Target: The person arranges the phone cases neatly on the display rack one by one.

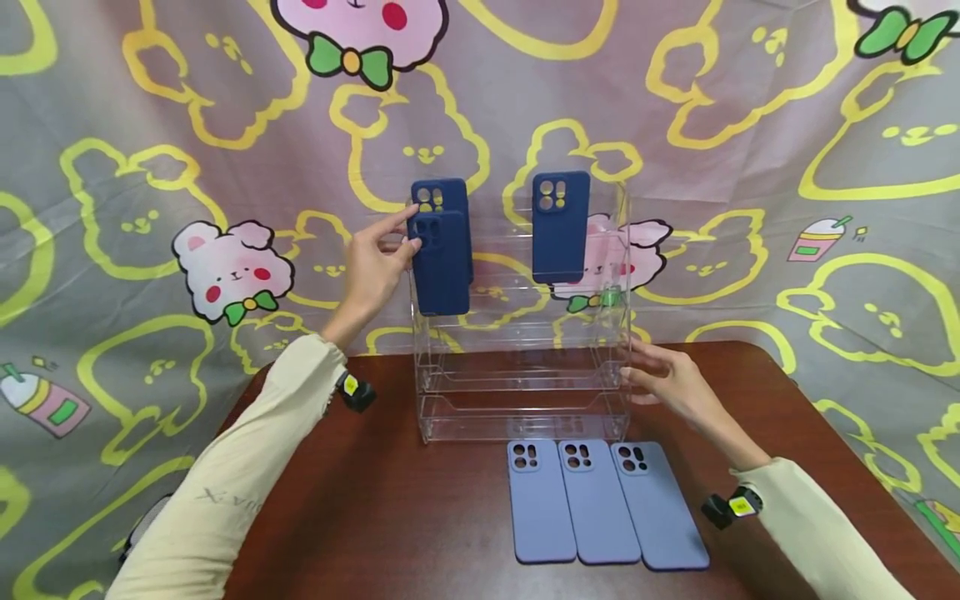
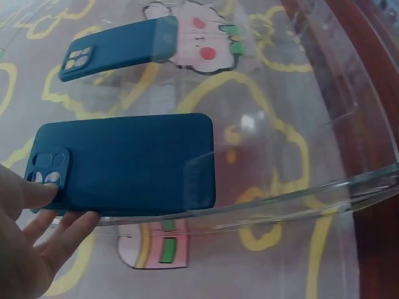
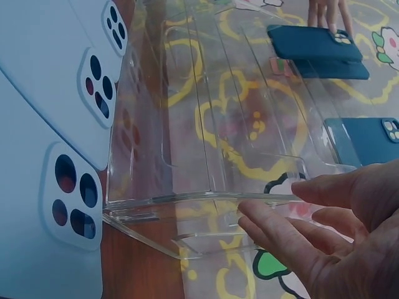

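One dark-blue phone case (image 1: 442,279), pinched by the left hand (image 1: 375,265) at the upper left of the clear display rack (image 1: 487,427), may tip if that one-edge grip twists, while the right hand (image 1: 678,385), fingers loosely extended, flanks the rack's right side.

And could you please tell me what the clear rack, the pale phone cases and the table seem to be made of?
Clear rack: glossy plastic, likely acrylic; the backdrop shows through and its edges glint.
Pale phone cases: matte silicone or soft plastic, perhaps; even colour, little shine.
Table: smooth wood or laminate, judging by its reddish-brown colour.
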The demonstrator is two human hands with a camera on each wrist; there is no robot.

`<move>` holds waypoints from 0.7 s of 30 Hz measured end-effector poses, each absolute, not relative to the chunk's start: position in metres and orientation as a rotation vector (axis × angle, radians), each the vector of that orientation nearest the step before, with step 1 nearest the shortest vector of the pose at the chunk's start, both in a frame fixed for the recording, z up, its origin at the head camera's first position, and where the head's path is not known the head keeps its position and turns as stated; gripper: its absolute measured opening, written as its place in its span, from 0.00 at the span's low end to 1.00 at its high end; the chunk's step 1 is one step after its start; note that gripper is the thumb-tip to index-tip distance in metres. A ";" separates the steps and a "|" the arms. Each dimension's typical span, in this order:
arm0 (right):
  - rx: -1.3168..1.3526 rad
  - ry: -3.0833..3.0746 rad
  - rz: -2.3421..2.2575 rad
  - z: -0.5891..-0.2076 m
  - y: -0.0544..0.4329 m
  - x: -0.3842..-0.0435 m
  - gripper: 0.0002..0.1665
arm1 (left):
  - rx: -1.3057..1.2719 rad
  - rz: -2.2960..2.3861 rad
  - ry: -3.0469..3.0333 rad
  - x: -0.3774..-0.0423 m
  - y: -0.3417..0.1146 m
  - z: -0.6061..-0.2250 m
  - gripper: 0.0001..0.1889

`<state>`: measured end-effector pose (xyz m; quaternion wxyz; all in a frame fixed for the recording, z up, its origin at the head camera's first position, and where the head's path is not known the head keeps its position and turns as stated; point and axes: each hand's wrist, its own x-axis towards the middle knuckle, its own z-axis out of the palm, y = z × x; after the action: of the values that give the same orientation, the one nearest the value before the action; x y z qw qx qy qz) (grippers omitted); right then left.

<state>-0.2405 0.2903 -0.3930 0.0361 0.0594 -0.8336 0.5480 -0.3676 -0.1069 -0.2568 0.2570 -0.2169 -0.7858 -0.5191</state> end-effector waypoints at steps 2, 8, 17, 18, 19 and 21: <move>0.178 -2.561 1.679 -0.393 0.291 -0.240 0.38 | -0.568 -1.384 -2.141 -0.367 -0.105 -0.263 0.23; 0.163 -2.575 1.650 -0.394 0.292 -0.239 0.37 | -0.555 -1.222 -2.142 -0.368 -0.096 -0.278 0.23; 0.162 -2.584 1.619 -0.394 0.291 -0.240 0.37 | -0.567 -1.087 -2.133 -0.364 -0.088 -0.288 0.21; 0.162 -2.586 1.615 -0.394 0.290 -0.240 0.37 | -0.557 -1.079 -2.139 -0.364 -0.088 -0.289 0.22; 0.161 -2.587 1.612 -0.394 0.290 -0.240 0.37 | -0.546 -1.071 -2.146 -0.363 -0.087 -0.289 0.22; 0.161 -2.583 1.617 -0.393 0.290 -0.240 0.37 | -0.524 -1.045 -2.160 -0.362 -0.087 -0.290 0.22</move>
<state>-0.2402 0.2896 -0.3933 0.0448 0.0527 -0.8455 0.5295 -0.3623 -0.0866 -0.2897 0.3361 -0.2009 -0.8282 -0.4009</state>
